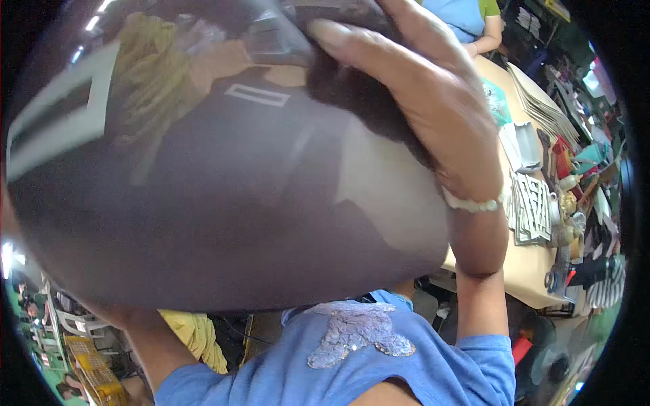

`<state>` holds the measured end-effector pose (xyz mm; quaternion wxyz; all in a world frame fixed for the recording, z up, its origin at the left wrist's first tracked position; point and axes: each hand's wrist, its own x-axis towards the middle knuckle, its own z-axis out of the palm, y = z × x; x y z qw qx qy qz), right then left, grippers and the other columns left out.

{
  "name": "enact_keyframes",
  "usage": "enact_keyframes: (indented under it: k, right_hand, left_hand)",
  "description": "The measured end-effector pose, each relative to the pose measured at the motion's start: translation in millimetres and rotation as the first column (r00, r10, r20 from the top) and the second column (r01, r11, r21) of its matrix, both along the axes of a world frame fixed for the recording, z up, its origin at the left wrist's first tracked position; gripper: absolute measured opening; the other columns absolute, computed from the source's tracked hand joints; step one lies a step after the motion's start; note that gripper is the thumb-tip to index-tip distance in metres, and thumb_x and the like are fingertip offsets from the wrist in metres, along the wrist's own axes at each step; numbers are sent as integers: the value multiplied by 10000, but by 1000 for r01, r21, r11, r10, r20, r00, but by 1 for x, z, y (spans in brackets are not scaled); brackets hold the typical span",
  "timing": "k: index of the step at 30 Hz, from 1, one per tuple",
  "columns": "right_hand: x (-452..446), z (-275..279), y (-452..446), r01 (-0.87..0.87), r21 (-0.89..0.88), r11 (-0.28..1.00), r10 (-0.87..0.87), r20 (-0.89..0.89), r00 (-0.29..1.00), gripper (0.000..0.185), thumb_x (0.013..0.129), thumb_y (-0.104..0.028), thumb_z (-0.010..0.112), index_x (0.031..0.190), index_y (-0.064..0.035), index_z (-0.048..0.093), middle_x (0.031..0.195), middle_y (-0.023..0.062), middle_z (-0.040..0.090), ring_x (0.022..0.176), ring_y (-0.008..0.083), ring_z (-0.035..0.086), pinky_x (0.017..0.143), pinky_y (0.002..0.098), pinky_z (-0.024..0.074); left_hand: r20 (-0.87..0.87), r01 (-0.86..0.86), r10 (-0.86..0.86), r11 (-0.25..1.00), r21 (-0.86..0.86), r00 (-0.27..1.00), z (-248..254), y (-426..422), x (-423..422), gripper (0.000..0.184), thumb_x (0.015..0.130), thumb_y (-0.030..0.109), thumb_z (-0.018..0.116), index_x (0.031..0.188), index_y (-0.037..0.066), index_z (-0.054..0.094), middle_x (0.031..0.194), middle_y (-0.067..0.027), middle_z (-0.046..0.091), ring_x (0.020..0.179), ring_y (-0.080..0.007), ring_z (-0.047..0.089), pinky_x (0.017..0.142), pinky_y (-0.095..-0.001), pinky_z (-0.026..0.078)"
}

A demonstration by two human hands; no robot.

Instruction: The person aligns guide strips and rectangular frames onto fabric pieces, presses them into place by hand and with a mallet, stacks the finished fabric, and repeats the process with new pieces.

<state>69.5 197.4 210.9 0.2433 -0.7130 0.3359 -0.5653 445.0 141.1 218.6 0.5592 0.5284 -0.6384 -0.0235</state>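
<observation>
Right hand (440, 95) is lying beyond the blue shirt (332, 375), toward its right side, digits spreading and pointing inward. Right elbow (479, 271) is bending. Left arm (159, 345) is slanting outward from the shirt's left side, hand hiding.

Fisheye frame, black corners, edges heavily bent. Indoor light, fairly bright; lamp glare (9, 258) far left, white streaks (92, 24) upper left. Glossy dark sheet (223, 223) mirrors the room, muddy reflections. Right hand (443, 101) soft, slight blur; pale table (531, 271) well lit, rim clutter (586, 223) smeared
</observation>
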Motion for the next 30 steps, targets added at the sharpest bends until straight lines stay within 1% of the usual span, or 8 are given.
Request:
enact_keyframes:
  k: [2, 5, 8, 12, 16, 19, 26, 30]
  right_hand:
    - [12, -2, -19, -99, 45, 994, 90, 177, 980, 716, 884, -244, 607, 1400, 53, 208, 1256, 229, 490, 1104, 216, 516, 903, 258, 436]
    - [19, -60, -80, 357, -13, 934, -356, 50, 933, 557, 833, -172, 580, 1283, 79, 368, 1119, 301, 556, 1068, 352, 560, 929, 359, 418]
    - [24, -116, -100, 514, -150, 845, -521, -13, 853, 607, 848, -93, 555, 1322, 131, 250, 1158, 364, 504, 1077, 440, 537, 941, 405, 415]
    - [22, -182, -110, 538, 98, 837, -534, -60, 843, 670, 864, -48, 543, 1396, 41, 144, 932, 338, 601, 839, 456, 612, 747, 447, 492]
    - [10, -221, -120, 585, 189, 789, -549, -208, 809, 721, 867, -55, 542, 1450, -121, 124, 830, 298, 610, 680, 436, 592, 624, 467, 462]
    - [5, -221, -124, 570, 273, 775, -511, -260, 820, 736, 878, -32, 540, 1461, -159, 108, 1055, 270, 600, 735, 369, 627, 724, 375, 497]
    - [-9, -216, -157, 602, -152, 784, -614, -330, 717, 759, 852, -17, 560, 1461, -180, 138, 1110, 222, 598, 720, 381, 609, 729, 400, 496]
    - [-10, -202, -160, 726, 261, 637, -561, -489, 668, 748, 840, -99, 591, 1451, -137, 160, 1087, 263, 599, 872, 410, 613, 789, 402, 483]
  left_hand:
    - [281, -94, 82, 995, 32, 956, 9, -40, 9, 385, 923, 106, 379, 1282, 8, 473, 1283, -174, 490, 1108, -312, 520, 927, -408, 443]
    - [610, -205, 149, 978, 22, 778, 3, -112, 2, 385, 931, 112, 368, 1289, 4, 460, 1272, -192, 493, 1089, -335, 525, 916, -413, 444]
    - [772, -249, 166, 968, -10, 613, -28, -180, -16, 385, 940, 117, 356, 1295, 0, 448, 1262, -210, 497, 1070, -359, 531, 904, -417, 445]
    - [738, 208, 180, 892, -401, 651, -111, -271, -34, 385, 951, 135, 353, 1301, 5, 444, 1239, -224, 514, 1056, -376, 537, 902, -415, 436]
    - [772, 200, 129, 927, -316, 622, -183, -301, -66, 382, 927, 136, 421, 1284, 8, 466, 1327, -169, 464, 1147, -317, 491, 964, -402, 392]
    - [805, 159, 48, 972, -174, 591, -205, -316, -81, 406, 906, 118, 440, 1294, -1, 446, 1366, -137, 430, 1144, -313, 479, 967, -405, 386]
    - [767, 170, 48, 965, -202, 639, -178, -362, -105, 403, 908, 159, 454, 1294, 45, 458, 1363, -114, 432, 1184, -324, 441, 961, -451, 382]
    - [819, -7, 88, 995, -103, 567, -200, -366, -113, 443, 917, 293, 454, 1326, 125, 446, 1414, -144, 360, 1274, -383, 331, 987, -586, 296]
